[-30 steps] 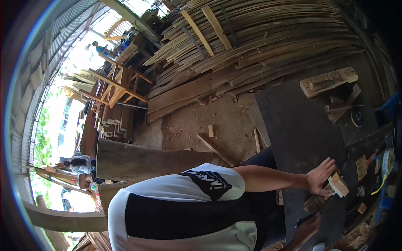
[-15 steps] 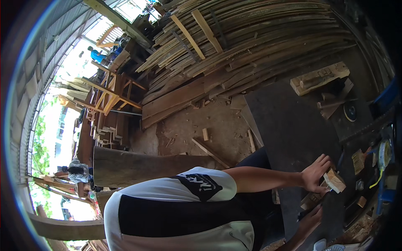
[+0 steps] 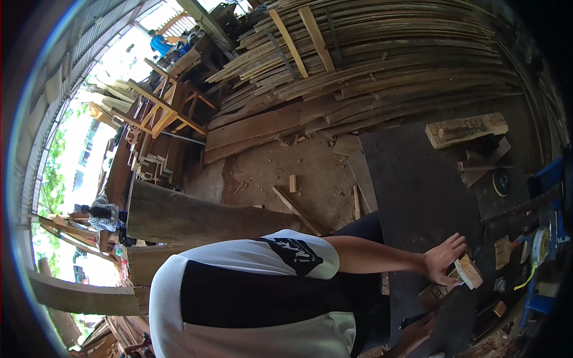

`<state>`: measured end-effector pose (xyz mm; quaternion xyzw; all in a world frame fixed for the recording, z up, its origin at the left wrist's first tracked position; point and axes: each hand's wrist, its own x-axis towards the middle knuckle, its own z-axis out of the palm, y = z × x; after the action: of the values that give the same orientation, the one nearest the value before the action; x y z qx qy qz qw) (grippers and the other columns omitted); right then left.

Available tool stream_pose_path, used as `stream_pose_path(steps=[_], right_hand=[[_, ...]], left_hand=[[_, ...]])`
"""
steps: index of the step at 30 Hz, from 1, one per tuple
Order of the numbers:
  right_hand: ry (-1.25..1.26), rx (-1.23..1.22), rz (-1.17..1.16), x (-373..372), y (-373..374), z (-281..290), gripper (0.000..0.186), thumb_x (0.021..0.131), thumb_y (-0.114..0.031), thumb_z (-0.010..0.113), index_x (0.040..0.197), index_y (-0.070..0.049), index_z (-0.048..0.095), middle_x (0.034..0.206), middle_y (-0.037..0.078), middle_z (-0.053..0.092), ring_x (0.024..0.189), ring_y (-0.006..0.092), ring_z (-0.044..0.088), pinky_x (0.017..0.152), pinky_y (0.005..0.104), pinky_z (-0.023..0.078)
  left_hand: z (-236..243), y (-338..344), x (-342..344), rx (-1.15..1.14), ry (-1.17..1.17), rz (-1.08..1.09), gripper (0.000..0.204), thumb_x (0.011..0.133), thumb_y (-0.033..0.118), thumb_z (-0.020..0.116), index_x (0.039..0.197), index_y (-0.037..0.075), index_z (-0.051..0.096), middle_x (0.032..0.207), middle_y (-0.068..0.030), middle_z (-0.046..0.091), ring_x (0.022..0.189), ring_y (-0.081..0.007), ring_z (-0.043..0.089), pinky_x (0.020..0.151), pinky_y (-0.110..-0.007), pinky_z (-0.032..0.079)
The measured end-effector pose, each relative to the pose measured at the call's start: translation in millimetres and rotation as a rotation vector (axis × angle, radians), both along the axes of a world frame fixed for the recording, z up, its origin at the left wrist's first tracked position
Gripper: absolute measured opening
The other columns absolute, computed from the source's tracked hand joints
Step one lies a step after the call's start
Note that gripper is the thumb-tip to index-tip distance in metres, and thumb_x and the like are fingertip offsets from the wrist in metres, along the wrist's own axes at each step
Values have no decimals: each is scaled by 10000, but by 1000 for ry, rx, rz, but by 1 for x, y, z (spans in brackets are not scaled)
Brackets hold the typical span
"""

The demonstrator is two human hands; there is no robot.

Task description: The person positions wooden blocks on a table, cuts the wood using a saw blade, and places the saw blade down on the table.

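Note:
My left hand (image 3: pixel 443 261) rests over the dark worktable (image 3: pixel 412 191), fingers forward and thumb against a small wooden block (image 3: pixel 470 272) with a pale cut end. Just below that hand, a brown wooden piece (image 3: pixel 433 295) bears dark markings; whether it joins the block, I cannot tell. Nearer the lower edge, my right hand (image 3: pixel 421 332) is blurred and partly in shadow. A thin dark object (image 3: pixel 407 322) shows at its fingers, its kind unclear.
A marked wooden block (image 3: pixel 467 130), a round disc (image 3: pixel 500 182), a toothed saw blade (image 3: pixel 519 207) and a tape measure (image 3: pixel 540 247) lie on the right. Stacked planks (image 3: pixel 370 65) fill the back. Offcuts litter the floor (image 3: pixel 262 173). Two people (image 3: pixel 160 44) (image 3: pixel 105 216) are far left.
My right hand has drawn back from beside the marked piece toward the lower edge. My left hand stays at the block. The whole view has shifted slightly.

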<state>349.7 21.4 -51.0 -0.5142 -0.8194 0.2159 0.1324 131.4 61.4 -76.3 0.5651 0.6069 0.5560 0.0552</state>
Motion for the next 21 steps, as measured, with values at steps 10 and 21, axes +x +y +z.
stream_pose_path(steps=[10,21], right_hand=[[59,-22,-114,-23,-4,18,352,1019,-228,371,1081,56,569,999,314,603,942,462,571,781,473,449],[116,9,-37,-13,-2,-5,347,1014,-228,379,1069,57,570,1010,323,597,962,455,571,765,472,458]], left_hand=[[1,3,-1,8,-33,-7,746,620,573,652,1006,-37,463,965,-169,408,901,-326,390,776,-427,359],[4,0,1,-37,-29,-30,702,634,531,651,1014,-30,467,966,-175,409,906,-330,392,793,-425,361]])
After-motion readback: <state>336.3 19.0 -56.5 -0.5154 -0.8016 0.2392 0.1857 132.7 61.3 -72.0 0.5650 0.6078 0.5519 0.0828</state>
